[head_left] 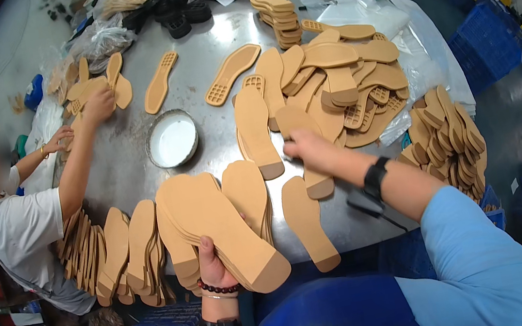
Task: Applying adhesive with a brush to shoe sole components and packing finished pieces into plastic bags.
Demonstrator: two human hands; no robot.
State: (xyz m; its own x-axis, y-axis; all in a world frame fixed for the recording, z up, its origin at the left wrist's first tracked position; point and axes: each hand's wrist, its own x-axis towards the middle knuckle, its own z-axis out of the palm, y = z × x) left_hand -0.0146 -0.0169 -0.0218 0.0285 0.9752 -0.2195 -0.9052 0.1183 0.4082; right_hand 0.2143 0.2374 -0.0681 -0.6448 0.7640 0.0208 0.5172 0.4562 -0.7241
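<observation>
My left hand (212, 268) is closed around the narrow middle of a fanned stack of tan shoe soles (214, 215), lifted above the near edge of the table. With its fingers closed, my right hand (314, 152) grips one end of a tan shoe sole (296, 120) beside the large pile. That heap of loose soles (329, 55) lies to the right, some showing a grid-patterned underside. Between my hands, a single sole (308, 224) rests flat near the front edge. Another few soles (253, 126) lie just left of my right hand.
A round bowl (173, 140) of white liquid stands mid-table. Rows of soles (113, 250) line the near left edge. At the left, a co-worker's hand (100, 103) reaches to other soles. More soles (447, 139) stack at right; blue crates (486, 42) stand beyond the metal table (213, 40).
</observation>
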